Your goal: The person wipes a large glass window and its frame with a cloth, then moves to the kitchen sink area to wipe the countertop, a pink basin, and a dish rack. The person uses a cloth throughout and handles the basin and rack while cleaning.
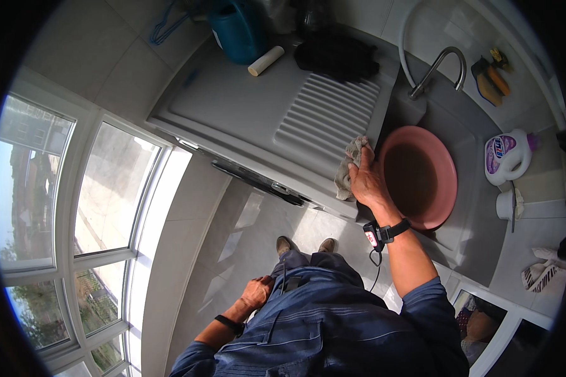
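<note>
My right hand grips a crumpled grey cloth, which rests at the front right corner of the grey washboard counter, below its ridges. Just right of the hand, a pink plastic basin with murky brown water stands in the grey sink. My left hand hangs low by my waist with its fingers curled near my clothing; whether it holds anything cannot be told. A black strap with a small device and a cable is on my right wrist.
On the counter's far side are a teal watering can, a pale cylinder and a black cloth. A curved metal faucet rises behind the sink. A white detergent bottle and white cup stand right. Windows line the left.
</note>
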Demonstrator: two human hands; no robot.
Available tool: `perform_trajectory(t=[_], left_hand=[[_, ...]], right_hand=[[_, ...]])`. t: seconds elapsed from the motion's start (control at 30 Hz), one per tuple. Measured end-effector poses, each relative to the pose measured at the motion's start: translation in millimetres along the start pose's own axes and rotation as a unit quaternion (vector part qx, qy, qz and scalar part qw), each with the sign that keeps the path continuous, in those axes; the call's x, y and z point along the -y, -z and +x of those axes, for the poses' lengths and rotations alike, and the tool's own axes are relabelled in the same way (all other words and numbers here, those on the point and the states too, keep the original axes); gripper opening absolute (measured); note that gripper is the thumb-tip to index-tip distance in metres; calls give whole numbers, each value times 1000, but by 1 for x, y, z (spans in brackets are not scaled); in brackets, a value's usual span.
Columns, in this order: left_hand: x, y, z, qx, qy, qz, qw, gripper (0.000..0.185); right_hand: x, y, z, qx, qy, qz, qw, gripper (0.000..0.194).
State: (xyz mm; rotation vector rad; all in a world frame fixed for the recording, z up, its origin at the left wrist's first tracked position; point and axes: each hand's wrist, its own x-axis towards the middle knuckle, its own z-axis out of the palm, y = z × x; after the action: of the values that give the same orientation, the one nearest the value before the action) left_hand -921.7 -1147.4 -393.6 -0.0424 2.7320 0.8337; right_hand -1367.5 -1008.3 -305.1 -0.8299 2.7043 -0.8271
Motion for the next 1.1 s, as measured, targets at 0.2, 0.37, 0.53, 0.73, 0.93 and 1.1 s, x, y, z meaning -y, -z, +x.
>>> perform_trajectory(t=[0.2, 0.37, 0.53, 0.73, 0.93, 1.1], left_hand=[[11, 49, -52, -4, 46, 13, 999, 15], [44, 38, -87, 31, 178, 26, 983, 16], [61, 12, -77, -75, 184, -127, 972, 20], [44, 5, -66, -39, 174, -158, 971, 44], [46, -1, -70, 116, 164, -227, 953, 55], [74, -11, -61, 185, 204, -399, 875, 42]], right_hand=[[-4, -9, 3, -5, -35, -23, 999, 74], [-6, -9, 3, -11, -30, -6, 999, 74], [3, -7, 0, -39, -26, -20, 999, 73], [13, 5, -1, -16, -35, 25, 999, 64], [16, 5, -1, -23, -36, 7, 999, 65], [15, 5, 0, -21, -40, 14, 999, 66]])
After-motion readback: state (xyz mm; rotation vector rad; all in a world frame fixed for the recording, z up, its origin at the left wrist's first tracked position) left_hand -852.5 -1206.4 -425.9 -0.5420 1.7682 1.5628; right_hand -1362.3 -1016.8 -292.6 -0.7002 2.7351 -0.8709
